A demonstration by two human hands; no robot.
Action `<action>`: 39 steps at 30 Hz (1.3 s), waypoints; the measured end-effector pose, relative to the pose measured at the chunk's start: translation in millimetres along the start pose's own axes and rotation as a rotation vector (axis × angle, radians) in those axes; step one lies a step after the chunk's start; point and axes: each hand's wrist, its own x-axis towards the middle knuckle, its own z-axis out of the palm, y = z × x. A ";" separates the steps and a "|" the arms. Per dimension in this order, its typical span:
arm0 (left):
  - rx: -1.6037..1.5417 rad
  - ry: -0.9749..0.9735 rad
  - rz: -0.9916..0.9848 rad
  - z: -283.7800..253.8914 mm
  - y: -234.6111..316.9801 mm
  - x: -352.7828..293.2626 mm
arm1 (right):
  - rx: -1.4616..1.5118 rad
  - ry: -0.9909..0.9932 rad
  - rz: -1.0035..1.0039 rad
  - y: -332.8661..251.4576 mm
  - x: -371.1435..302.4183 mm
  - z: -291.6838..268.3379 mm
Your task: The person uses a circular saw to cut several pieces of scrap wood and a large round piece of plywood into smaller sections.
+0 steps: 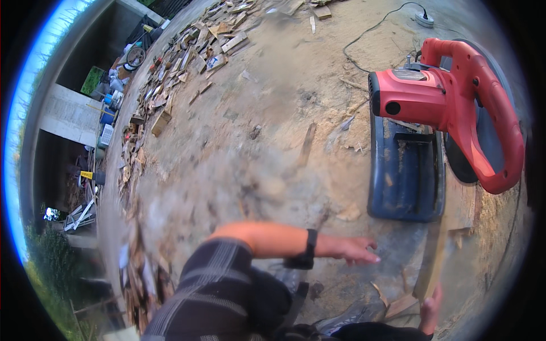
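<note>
My right hand (pixel 432 307) grips the near end of a narrow wooden strip (pixel 431 262), which runs forward toward a red power saw (pixel 412 96). A black tray-shaped base (pixel 406 176) extends below the saw's motor, dusted with sawdust. The saw's looped handle curves down at the far right, with a dark disc partly hidden behind it. In front of that base my left hand (pixel 355 250) hangs with its fingers apart and nothing in them. It is left of the strip and does not touch it. A dark watch (pixel 301 256) is on the left wrist.
Wood offcuts (pixel 199 51) are heaped along the left and far side. Sawdust covers much of the ground (pixel 273 113). A dark cord (pixel 369 31) runs to a round white socket unit (pixel 424 20) at the far right. Loose wood scraps (pixel 401 305) lie near my feet.
</note>
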 end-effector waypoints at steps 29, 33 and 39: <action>-0.809 1.242 0.585 -253.0 -80.5 -257.8 | -0.747 0.335 -0.230 32.7 89.5 16.8; -0.688 1.025 0.327 -259.4 -127.1 -221.9 | -0.945 0.624 -0.331 37.4 133.9 -37.0; -0.487 1.026 0.123 -234.0 -114.1 -192.2 | -1.263 0.829 -0.135 10.1 164.5 -54.8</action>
